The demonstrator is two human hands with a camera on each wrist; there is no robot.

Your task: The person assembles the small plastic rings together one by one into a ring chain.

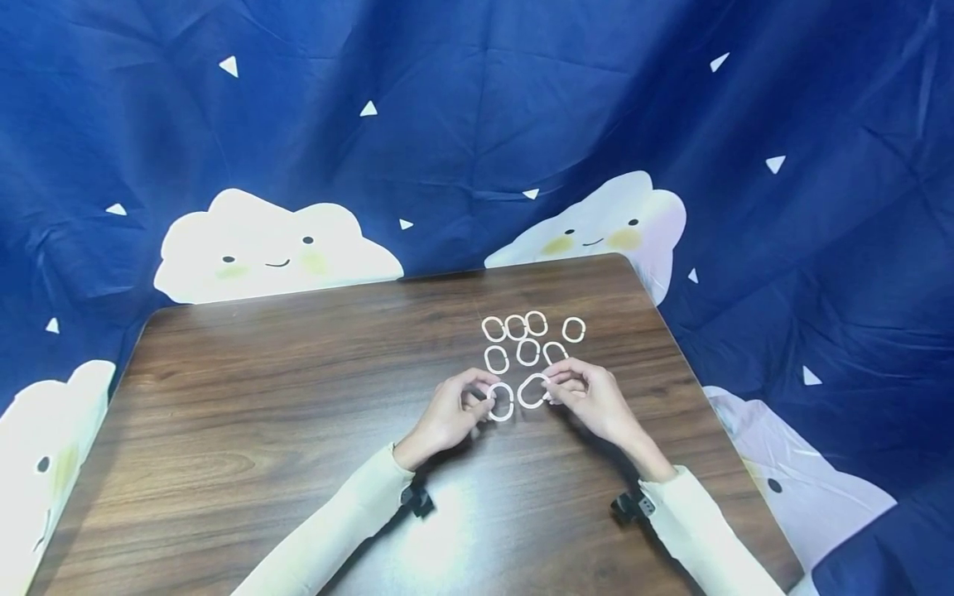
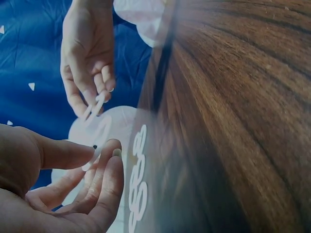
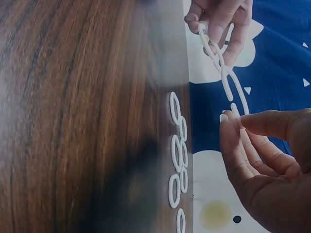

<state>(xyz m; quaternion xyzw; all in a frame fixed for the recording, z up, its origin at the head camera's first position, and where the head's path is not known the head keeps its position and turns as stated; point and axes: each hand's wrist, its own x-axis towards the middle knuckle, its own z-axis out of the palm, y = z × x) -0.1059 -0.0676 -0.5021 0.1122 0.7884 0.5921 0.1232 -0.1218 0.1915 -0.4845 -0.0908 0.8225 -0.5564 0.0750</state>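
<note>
A: Start at the hands. Left?
B: Left hand [image 1: 450, 411]: thumb and fingertips pinch a white ring [image 1: 511, 407] at its left side. Grip narrow.
A: Right?
B: Right hand [image 1: 594, 401]: same type of grip, thumb and fingers closed on a second white ring [image 1: 521, 396] at its right side. The right wrist view shows a small break in that ring, close to the fingertips.
A: Do the two held rings touch?
B: In the head view, a slim gap lies between them. Both are raised off the tabletop.
A: Next outward.
B: Seven loose rings [image 1: 574, 341], white, lying flat beyond the hands. Some bunch closely or overlap; one sits apart at the far right. One is just beside the right fingers.
A: Behind the hands?
B: Pale sleeves [image 1: 335, 513], with a black device [image 1: 417, 500] at each wrist.
A: Surface and surroundings?
B: Brown wood-grain table [image 1: 298, 397], a bright glare patch between the forearms. Past its edges, a blue cloth [image 1: 447, 99] printed with white smiling clouds [image 1: 194, 248] and small white triangles [image 1: 229, 66].
</note>
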